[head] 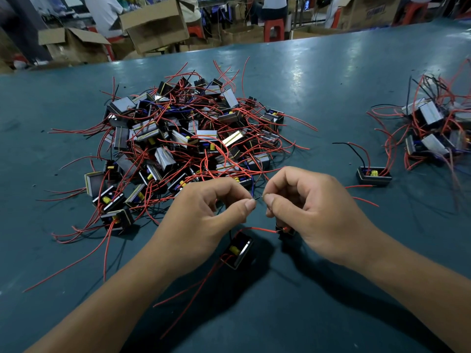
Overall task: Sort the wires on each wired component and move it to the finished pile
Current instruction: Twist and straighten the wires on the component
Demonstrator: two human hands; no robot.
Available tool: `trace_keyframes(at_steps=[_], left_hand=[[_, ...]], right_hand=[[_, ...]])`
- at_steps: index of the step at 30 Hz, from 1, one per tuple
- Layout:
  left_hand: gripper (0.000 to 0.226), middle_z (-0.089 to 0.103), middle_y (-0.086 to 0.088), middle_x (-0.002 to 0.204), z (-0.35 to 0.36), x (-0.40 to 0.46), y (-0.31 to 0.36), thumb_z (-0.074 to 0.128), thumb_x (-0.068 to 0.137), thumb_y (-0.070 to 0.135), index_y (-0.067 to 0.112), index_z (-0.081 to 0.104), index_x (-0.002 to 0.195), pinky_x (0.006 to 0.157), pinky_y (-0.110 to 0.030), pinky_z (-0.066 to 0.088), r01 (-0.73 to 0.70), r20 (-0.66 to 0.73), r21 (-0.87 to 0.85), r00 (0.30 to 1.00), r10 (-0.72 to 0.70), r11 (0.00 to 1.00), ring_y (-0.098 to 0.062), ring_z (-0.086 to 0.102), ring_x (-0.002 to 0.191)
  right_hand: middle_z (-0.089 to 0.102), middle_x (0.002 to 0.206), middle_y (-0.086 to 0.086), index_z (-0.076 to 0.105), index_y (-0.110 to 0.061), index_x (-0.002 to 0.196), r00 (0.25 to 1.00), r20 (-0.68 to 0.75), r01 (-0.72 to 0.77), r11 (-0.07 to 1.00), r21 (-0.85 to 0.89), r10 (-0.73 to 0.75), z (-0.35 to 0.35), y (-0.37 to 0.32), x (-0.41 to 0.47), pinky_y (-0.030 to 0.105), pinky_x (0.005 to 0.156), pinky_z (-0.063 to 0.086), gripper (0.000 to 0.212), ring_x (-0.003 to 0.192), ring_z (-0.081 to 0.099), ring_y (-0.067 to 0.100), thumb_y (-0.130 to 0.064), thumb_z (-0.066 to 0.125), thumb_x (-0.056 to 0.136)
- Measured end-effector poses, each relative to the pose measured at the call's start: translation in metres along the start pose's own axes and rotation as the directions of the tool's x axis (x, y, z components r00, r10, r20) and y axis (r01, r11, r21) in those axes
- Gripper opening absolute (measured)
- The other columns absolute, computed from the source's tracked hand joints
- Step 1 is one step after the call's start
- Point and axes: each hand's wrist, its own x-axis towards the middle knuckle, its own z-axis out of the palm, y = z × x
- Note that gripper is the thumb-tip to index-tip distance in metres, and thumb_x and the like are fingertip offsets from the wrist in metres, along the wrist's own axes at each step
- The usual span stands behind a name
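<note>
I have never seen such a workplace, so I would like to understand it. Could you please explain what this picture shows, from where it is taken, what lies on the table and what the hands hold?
There is no machine here: a person works with two bare hands. The one picture comes from a camera worn on the head, looking forward and down.

On the green table lies a big pile of small black blocks with red wires. A smaller pile lies far right, with one single block beside it.

The left hand and the right hand pinch the ends of thin wires between thumb and finger, the tips almost meeting. Below them hangs a block. The right hand seems to hold another small black part, mostly hidden.

Behind the table stand cardboard boxes.
</note>
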Motion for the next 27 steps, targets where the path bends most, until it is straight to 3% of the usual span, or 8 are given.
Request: trace_keyframes(at_steps=[5,8,11,13,15,19,21,27], left_hand=[[0.012,0.063,0.012,0.068,-0.002,0.001,-0.002,0.069,0.094,0.018,0.019,0.071,0.082,0.062,-0.007,0.04,-0.01,0.006,0.033,1.0,0.009,0.999,0.0,0.056,0.061],[0.011,0.068,0.01,0.07,-0.001,0.0,-0.001,0.068,0.094,0.023,0.021,0.071,0.083,0.061,-0.007,0.04,0.009,-0.005,-0.012,1.0,-0.009,1.0,0.001,0.058,0.061],[0.008,0.073,0.008,0.081,0.0,0.001,0.0,0.069,0.091,0.029,0.023,0.074,0.092,0.065,-0.01,0.045,0.04,-0.061,-0.096,0.997,-0.045,0.995,-0.002,0.065,0.071],[0.01,0.074,0.008,0.086,0.0,0.002,0.0,0.068,0.091,0.028,0.022,0.075,0.095,0.067,-0.014,0.048,0.038,-0.087,-0.101,0.995,-0.046,0.994,-0.006,0.066,0.077],[0.008,0.071,0.01,0.081,0.0,0.002,0.002,0.066,0.092,0.028,0.023,0.074,0.091,0.063,-0.016,0.047,0.018,-0.085,-0.072,0.996,-0.024,0.997,-0.008,0.062,0.07],[0.011,0.061,0.016,0.07,0.001,0.001,0.007,0.067,0.093,0.025,0.02,0.067,0.083,0.061,-0.008,0.04,-0.062,-0.065,0.033,0.996,0.064,0.998,0.0,0.053,0.063],[0.014,0.058,0.017,0.07,0.0,0.002,0.009,0.065,0.094,0.025,0.017,0.066,0.083,0.061,-0.006,0.038,-0.075,-0.044,0.067,0.996,0.078,0.995,0.001,0.053,0.063],[0.02,0.049,0.017,0.062,-0.005,0.003,0.011,0.059,0.096,0.036,0.018,0.06,0.086,0.052,-0.012,0.032,0.02,0.075,0.006,0.997,-0.02,1.0,-0.001,0.038,0.053]], right_hand=[[0.068,0.069,0.007,0.063,-0.021,0.08,1.0,0.0,0.005,1.0,-0.015,-0.005,-0.001,0.0,0.0,0.046,0.057,0.052,0.014,0.056,0.061,0.023,-0.012,0.065,0.091],[0.068,0.07,0.005,0.063,-0.022,0.081,1.0,0.005,0.011,1.0,-0.006,-0.011,-0.002,-0.002,0.0,0.048,0.059,0.052,0.008,0.061,0.061,0.029,-0.021,0.063,0.089],[0.07,0.073,-0.001,0.064,-0.021,0.084,1.0,0.028,0.001,1.0,0.004,-0.001,-0.005,-0.002,0.002,0.037,0.062,0.055,0.01,0.06,0.062,0.014,-0.017,0.063,0.093],[0.071,0.074,-0.002,0.064,-0.02,0.086,0.999,0.046,0.003,1.0,-0.015,-0.003,-0.007,-0.002,0.002,0.037,0.064,0.055,0.012,0.062,0.063,0.012,-0.012,0.062,0.094],[0.07,0.074,-0.001,0.063,-0.02,0.086,0.997,0.066,0.029,0.999,-0.038,-0.026,-0.006,-0.002,0.001,0.04,0.063,0.054,0.011,0.063,0.063,0.018,-0.012,0.063,0.094],[0.067,0.073,0.0,0.063,-0.021,0.088,0.988,0.101,0.124,0.986,-0.111,-0.113,-0.003,-0.005,-0.002,0.027,0.058,0.049,0.004,0.062,0.061,0.015,-0.019,0.061,0.091],[0.067,0.073,0.0,0.064,-0.02,0.09,0.985,0.108,0.15,0.98,-0.133,-0.136,-0.003,-0.007,-0.003,0.032,0.06,0.048,0.004,0.064,0.06,0.017,-0.021,0.06,0.09],[0.069,0.072,-0.002,0.067,-0.019,0.089,0.983,0.086,0.168,0.98,-0.109,-0.159,-0.003,-0.005,-0.003,0.032,0.061,0.05,0.005,0.063,0.061,0.015,-0.015,0.067,0.092]])
